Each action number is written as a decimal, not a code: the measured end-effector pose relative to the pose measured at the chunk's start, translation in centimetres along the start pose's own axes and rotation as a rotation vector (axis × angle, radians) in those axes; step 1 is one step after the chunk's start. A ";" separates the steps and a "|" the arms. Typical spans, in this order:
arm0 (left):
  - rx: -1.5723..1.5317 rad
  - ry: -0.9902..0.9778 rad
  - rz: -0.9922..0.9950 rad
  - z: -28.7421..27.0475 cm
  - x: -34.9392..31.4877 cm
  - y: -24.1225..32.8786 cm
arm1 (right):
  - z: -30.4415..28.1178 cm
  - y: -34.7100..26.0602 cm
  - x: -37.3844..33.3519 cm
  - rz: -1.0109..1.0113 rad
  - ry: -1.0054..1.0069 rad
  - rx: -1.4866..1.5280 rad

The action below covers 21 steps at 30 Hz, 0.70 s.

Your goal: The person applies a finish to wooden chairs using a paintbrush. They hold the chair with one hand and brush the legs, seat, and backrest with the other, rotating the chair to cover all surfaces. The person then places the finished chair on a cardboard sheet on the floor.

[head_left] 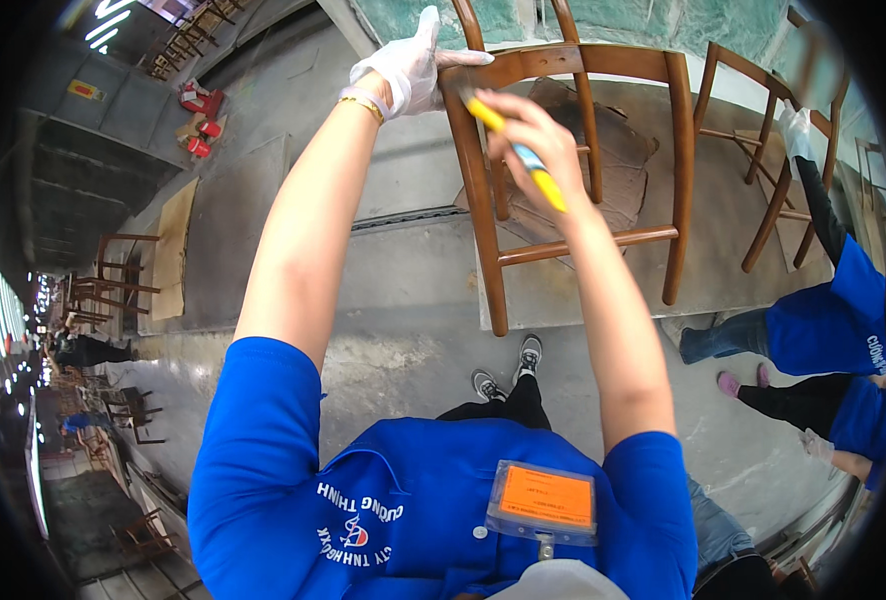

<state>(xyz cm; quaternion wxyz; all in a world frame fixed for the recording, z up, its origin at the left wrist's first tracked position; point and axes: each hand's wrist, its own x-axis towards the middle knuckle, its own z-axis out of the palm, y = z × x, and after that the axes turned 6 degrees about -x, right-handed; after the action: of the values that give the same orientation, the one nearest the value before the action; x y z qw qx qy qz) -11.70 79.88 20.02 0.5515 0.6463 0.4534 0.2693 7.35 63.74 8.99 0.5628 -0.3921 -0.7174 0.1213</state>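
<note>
A brown wooden chair frame stands in front of me, with a curved top rail, posts and a lower crossbar. My left hand, in a thin whitish glove, touches the rail's left corner with fingers spread, one pointing up and one lying along the rail. My bare right hand is closed around a paintbrush with a yellow and light blue handle. Its blurred dark bristles are at the upper left post, just below the left hand.
Flattened brown cardboard lies beneath the chair on a grey platform. Another wooden chair stands to the right, with a co-worker's gloved hand at it. More people in blue are at right. Red items and more chairs are at left.
</note>
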 end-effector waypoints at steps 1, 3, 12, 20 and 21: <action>-0.026 0.016 0.023 0.2 -0.3 0.2 | 0.1 0.5 2.3 -0.175 -0.003 -0.193; -0.070 0.029 0.056 0.6 -1.0 0.9 | 1.3 0.4 3.3 -0.328 -0.115 -0.445; -0.182 0.023 0.124 2.5 -2.7 3.9 | 2.1 -3.8 -9.4 0.072 -0.811 -0.248; -0.212 0.065 0.280 3.3 -2.4 3.3 | 3.9 1.2 -1.9 -0.380 -0.317 -0.667; -0.200 0.071 0.288 3.3 -2.3 3.1 | 4.1 0.5 -6.2 -0.436 -0.388 -0.700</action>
<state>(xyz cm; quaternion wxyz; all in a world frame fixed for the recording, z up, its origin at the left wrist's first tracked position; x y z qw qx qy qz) -9.05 76.35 22.52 0.5525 0.6366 0.3460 0.4119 4.23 60.85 2.84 0.2638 -0.3687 -0.8732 -0.1786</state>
